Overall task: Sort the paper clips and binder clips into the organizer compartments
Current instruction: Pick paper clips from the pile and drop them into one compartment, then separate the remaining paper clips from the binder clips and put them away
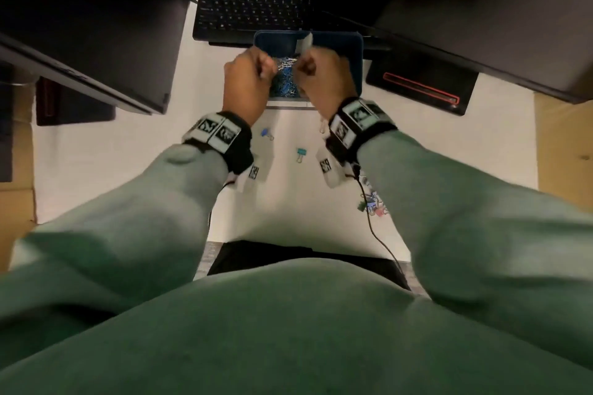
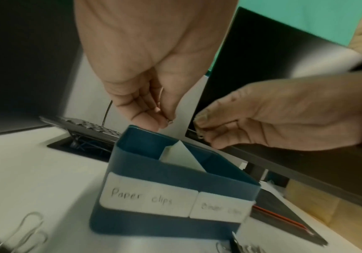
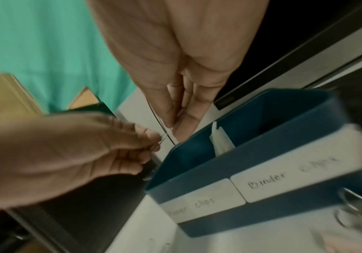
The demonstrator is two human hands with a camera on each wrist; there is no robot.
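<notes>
A blue organizer stands on the white desk with a white divider. Its front labels read "Paper clips" and "Binder clips". Blue and silver paper clips lie in its left compartment. Both hands hover close together above that compartment. My left hand pinches a small metal paper clip. My right hand pinches another small clip. How much of either clip the fingers hide is unclear.
Loose on the desk are a blue binder clip, a teal binder clip and a mixed pile under my right forearm. A keyboard sits behind the organizer. Monitors flank both sides, and a black pad lies right.
</notes>
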